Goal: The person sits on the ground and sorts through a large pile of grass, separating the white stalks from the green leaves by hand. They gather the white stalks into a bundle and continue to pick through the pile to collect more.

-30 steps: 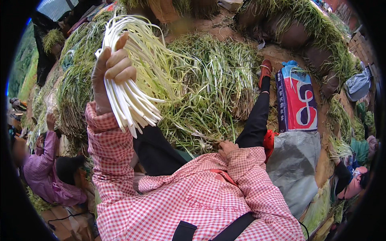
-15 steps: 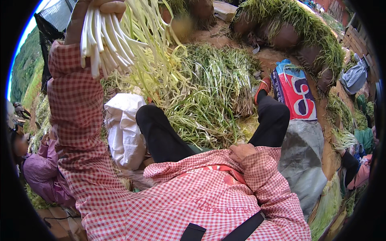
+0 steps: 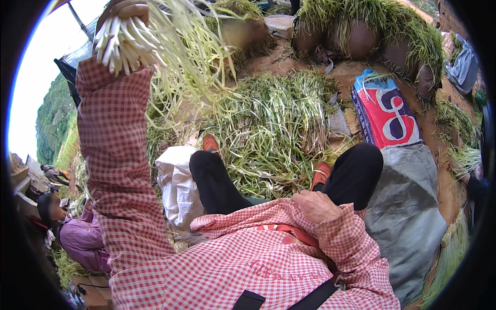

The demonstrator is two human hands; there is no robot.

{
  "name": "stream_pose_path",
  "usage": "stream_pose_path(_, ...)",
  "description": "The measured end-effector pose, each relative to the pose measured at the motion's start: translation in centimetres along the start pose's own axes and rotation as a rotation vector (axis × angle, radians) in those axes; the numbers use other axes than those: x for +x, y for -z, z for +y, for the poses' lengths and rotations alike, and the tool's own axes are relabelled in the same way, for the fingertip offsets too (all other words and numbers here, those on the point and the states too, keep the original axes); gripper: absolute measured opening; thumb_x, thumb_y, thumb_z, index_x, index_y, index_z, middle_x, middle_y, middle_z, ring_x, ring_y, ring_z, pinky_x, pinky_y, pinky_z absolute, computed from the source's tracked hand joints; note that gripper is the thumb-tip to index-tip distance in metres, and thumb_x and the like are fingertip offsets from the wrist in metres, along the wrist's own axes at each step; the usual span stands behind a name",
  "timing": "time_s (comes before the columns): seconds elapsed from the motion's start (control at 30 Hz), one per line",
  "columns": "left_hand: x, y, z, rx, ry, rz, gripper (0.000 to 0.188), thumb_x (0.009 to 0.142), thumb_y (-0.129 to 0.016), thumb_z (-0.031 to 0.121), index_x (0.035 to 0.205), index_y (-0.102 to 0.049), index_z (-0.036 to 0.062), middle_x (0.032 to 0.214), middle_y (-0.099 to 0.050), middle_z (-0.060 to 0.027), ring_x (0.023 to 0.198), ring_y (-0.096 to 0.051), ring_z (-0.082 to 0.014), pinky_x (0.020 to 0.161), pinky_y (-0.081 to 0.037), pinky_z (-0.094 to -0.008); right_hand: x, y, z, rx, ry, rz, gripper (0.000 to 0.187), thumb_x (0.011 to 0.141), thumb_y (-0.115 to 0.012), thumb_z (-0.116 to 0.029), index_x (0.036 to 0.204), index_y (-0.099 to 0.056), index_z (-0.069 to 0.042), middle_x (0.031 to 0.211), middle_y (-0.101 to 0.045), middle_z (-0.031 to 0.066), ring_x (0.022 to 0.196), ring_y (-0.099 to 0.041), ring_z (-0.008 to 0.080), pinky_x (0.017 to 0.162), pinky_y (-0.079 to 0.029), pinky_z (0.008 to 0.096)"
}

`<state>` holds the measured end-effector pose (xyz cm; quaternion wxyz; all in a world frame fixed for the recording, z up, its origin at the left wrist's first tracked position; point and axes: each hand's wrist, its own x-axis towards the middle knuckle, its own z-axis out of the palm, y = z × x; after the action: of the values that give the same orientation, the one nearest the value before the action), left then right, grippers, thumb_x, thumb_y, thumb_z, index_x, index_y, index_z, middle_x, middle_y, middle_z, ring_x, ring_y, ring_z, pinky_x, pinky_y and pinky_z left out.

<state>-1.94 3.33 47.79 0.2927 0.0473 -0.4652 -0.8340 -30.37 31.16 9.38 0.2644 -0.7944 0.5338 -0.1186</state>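
Observation:
My left hand (image 3: 129,11) is raised high at the upper left, closed around a bunch of white-stemmed chives (image 3: 126,44). The thick white stem ends point toward me, while the long pale yellow-green leaves hang loosely to the right. Low over my lap, my right hand (image 3: 316,206) has its fingers curled at the hem of my red checked shirt (image 3: 248,217); the fingertips are partly hidden. Between and beyond my knees lies a broad heap of green chives (image 3: 274,124), its stems pointing mostly right.
A white sack (image 3: 178,181) sits beside my left knee. To my right stand a red and blue printed bag (image 3: 386,111) and a grey plastic sheet (image 3: 403,206). More greens cover dark rounded bundles (image 3: 361,39) at the back. A person in purple (image 3: 85,240) sits at the left.
My left hand and the chives appear higher in the picture, the leaves swinging out to the right. The whole view has shifted, showing both my shoes. My right hand stays at the shirt hem.

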Motion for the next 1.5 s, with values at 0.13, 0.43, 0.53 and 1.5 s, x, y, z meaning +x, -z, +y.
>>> stream_pose_path(0.13,1.9,1.6,-3.9,-0.077,0.009,0.013,0.048,0.102,-0.042,0.023,0.135,-0.033,-0.0099,0.060,-0.052,-0.0001,0.050,-0.052,-0.0134,0.053,-0.050,-0.0288,1.9,5.7,1.4,0.018,0.103,0.416,0.021,0.081,-0.055,0.000,0.098,-0.064,-0.006,0.087,-0.060,0.0143,0.077,-0.063,0.0366,0.064,-0.052,0.0425)
stream_pose_path(0.43,4.1,5.4,-7.5,-0.424,0.048,-0.145,0.043,0.097,-0.052,0.016,0.129,-0.040,-0.0114,0.066,-0.055,-0.0015,0.059,-0.052,-0.0116,0.064,-0.050,-0.0249,13.0,15.1,2.3,-0.030,0.304,0.945,0.018,0.088,-0.054,-0.002,0.099,-0.068,-0.007,0.084,-0.063,0.0075,0.059,-0.063,0.0195,0.057,-0.058,0.0308)
stream_pose_path(0.53,5.9,5.3,-8.7,-0.492,-0.012,-0.209,0.035,0.097,-0.052,0.015,0.121,-0.044,-0.0087,0.068,-0.055,-0.0005,0.062,-0.053,-0.0114,0.068,-0.049,-0.0258,18.9,14.2,4.4,0.014,0.242,0.776,0.019,0.087,-0.058,-0.005,0.104,-0.066,-0.010,0.089,-0.063,0.0073,0.073,-0.062,0.0197,0.069,-0.056,0.0324)
stream_pose_path(1.5,3.6,-0.6,-21.8,-1.271,-0.749,0.294,0.026,0.092,-0.049,0.005,0.116,-0.042,-0.0037,0.065,-0.052,-0.0094,0.048,-0.053,-0.0176,0.040,-0.045,-0.0329,27.1,4.9,-1.0,0.770,0.563,0.793,0.017,0.083,-0.063,-0.007,0.099,-0.062,-0.002,0.092,-0.065,0.0166,0.088,-0.064,0.0326,0.075,-0.051,0.0404)
